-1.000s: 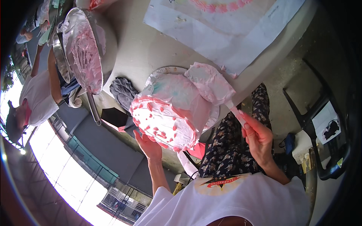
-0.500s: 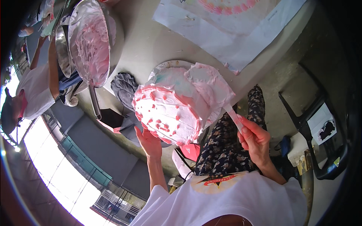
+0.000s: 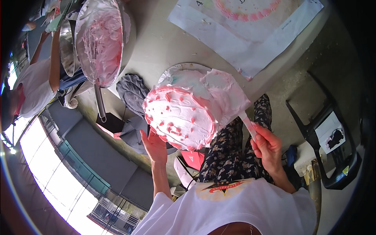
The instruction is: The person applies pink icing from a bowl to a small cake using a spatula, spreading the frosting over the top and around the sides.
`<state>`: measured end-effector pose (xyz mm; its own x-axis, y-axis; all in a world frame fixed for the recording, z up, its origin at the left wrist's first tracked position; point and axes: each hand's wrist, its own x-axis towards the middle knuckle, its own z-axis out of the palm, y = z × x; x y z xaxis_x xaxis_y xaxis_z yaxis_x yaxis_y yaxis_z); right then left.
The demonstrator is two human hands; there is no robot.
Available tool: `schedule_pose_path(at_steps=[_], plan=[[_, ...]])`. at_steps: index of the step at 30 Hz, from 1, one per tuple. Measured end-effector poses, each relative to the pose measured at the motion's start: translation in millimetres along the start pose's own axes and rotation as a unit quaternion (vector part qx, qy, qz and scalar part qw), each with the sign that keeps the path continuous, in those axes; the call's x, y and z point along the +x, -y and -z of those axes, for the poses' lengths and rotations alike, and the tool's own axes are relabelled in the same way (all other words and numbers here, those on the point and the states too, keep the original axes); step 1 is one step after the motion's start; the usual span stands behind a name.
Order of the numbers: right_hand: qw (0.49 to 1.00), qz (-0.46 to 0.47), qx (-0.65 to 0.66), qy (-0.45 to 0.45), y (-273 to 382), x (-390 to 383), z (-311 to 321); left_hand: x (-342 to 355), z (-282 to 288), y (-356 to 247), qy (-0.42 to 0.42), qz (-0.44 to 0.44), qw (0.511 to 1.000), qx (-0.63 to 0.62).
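A round cake [image 3: 180,115] with white frosting, a pink border and small pink dabs stands at the table's near edge, on a round silver board [image 3: 186,66]. My right hand [image 3: 267,144] is closed around the pale handle of a spatula [image 3: 248,124]. Thick pinkish-white cream [image 3: 227,88] covers the spatula's blade, which lies against the right side of the cake. My left hand [image 3: 156,147] is open at the cake's near left, thumb apart, with some fingertips hidden by the cake's edge. Whether it touches the cake, I cannot tell.
Pink cream and a whisk [image 3: 100,103] fill a tilted metal bowl [image 3: 122,39] at the far left. A dark cloth [image 3: 132,92] lies beside the cake. A printed sheet [image 3: 243,47] covers the far table. A black chair [image 3: 329,145] stands right; another person [image 3: 35,86] is at left.
The cake, bowl and sheet have shifted slightly right in the picture as the view turned. Both hands keep nearly the same pose, the spatula still against the cake.
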<state>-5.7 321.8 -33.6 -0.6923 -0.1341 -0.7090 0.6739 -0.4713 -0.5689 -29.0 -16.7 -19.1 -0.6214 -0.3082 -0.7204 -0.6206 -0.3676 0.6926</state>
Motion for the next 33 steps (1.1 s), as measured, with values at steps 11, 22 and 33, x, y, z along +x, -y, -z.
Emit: schedule_pose_path(at_steps=[11,22,33], plan=[[0.999,0.045,0.019,0.011,25.7,2.6,-2.8,-0.8,-3.7,-6.3,-0.034,-0.085,0.996,0.019],[0.821,0.421,-0.385,-0.020,170.4,46.4,-116.5,33.9,-50.2,-177.3,-0.194,-0.484,0.627,0.579],[0.668,0.445,-0.596,0.027,208.7,122.2,-191.8,55.5,-55.8,-176.2,-0.128,-0.389,0.732,0.544]])
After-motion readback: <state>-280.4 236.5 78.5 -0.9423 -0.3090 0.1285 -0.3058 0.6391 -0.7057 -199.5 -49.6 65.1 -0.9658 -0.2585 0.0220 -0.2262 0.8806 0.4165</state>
